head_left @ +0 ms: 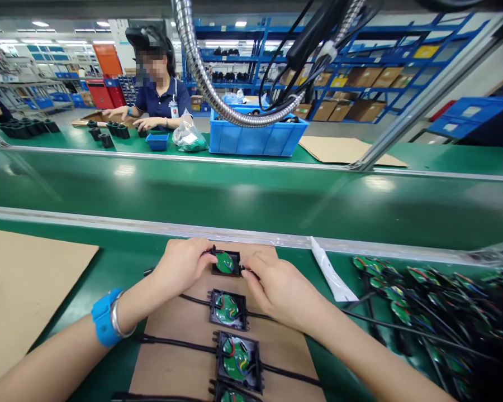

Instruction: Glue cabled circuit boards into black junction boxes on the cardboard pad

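At the far end of a cardboard sheet (176, 357) lies an open black plastic housing (237, 262) with a round green circuit board (225, 262) inside. My left hand (188, 261) pinches the housing's left edge between thumb and fingers. On the opposite side, my right hand (274, 282) is closed on the black cable at the housing's right end; the fingers hide most of it. Nearer to me, in a column, sit a second housing (213, 318), a third housing (256, 357) and a partly cut-off one, each with a wired board and black cables.
A white tube (329, 273) lies right of the cardboard, beside a heap of wired circuit boards (402, 290). Another cardboard sheet (33, 279) is at left. Beyond the metal rail, a co-worker (159, 100) sits near a blue bin (251, 137). A flexible metal conduit (201, 78) hangs overhead.
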Available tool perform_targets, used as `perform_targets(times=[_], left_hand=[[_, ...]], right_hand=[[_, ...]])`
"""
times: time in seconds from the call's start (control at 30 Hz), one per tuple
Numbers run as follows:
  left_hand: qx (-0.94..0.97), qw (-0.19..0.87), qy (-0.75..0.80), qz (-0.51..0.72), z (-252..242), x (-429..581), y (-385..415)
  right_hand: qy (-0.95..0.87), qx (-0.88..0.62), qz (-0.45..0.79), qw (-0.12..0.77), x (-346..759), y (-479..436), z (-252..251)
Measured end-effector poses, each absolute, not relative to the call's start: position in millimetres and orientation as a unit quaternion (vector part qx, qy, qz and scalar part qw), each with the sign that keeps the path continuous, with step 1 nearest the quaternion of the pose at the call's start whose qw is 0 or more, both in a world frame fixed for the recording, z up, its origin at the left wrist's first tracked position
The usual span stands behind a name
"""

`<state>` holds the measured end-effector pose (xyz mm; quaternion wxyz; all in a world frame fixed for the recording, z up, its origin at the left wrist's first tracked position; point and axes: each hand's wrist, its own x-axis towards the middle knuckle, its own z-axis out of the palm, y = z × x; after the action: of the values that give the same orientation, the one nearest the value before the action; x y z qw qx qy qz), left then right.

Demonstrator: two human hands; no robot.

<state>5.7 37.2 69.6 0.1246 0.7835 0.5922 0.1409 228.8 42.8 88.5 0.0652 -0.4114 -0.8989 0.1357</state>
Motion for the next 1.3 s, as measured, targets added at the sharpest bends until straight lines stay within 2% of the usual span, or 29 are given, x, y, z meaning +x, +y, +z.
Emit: perform_targets(times=[0.13,0.3,0.8,1.0,1.3], left_hand=[[0.795,0.118,0.584,0.116,58,16,46],[0.791,0.11,0.594,0.098,50,18,47],[0.785,0.178,0.58,0.126,49,-3,50],[0.806,0.125,0.571,0.094,52,5,43],[0.833,0.032,0.547,-0.076,53,20,24]], right_hand=[[-0.896,-0.433,0.101,-0.006,219,56,89],[-0.898,-0.429,0.091,-0.035,213,64,86],[-0.904,-0.412,0.108,-0.047,203,75,77],[-0.902,-0.402,0.148,-0.042,206,70,75],[-0.897,-0.407,0.168,-0.033,208,65,69]])
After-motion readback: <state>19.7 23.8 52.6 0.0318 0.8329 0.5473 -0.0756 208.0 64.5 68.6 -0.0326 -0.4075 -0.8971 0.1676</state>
